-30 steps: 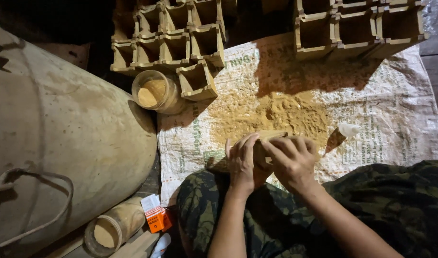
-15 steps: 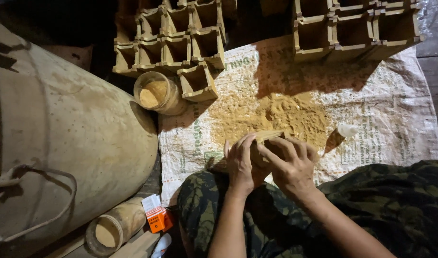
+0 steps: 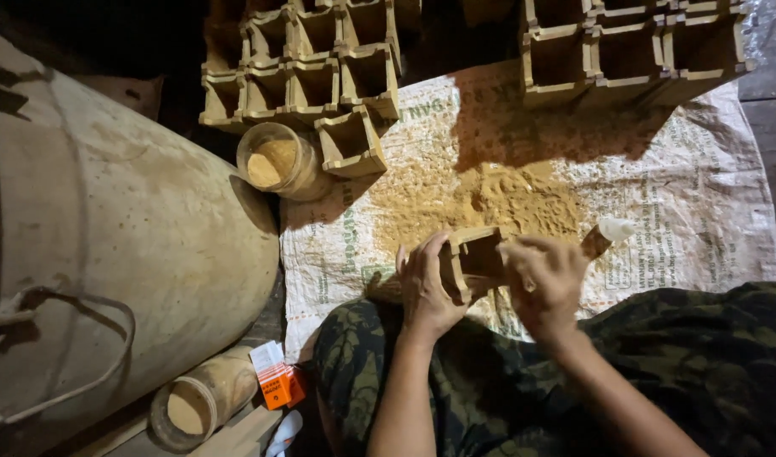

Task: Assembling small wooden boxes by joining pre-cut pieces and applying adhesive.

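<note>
My left hand (image 3: 423, 286) grips a small open wooden box (image 3: 474, 258) by its left side, holding it over my lap. My right hand (image 3: 547, 279) closes around the box's right side, fingers curled over its edge. A small bottle with a white cap (image 3: 606, 234) lies on the sack just right of my right hand. A pile of yellow sawdust (image 3: 481, 199) is spread on the white woven sack (image 3: 676, 228) just beyond the box.
Rows of the same small wooden boxes stand at the back left (image 3: 312, 76) and back right (image 3: 633, 51). A jar of sawdust (image 3: 278, 161) lies by a large dusty drum (image 3: 109, 245). A second jar (image 3: 198, 402) and an orange packet (image 3: 278, 385) lie near my left knee.
The box has turned in my hands so its open side shows, and my right hand has shifted to the right side of it.
</note>
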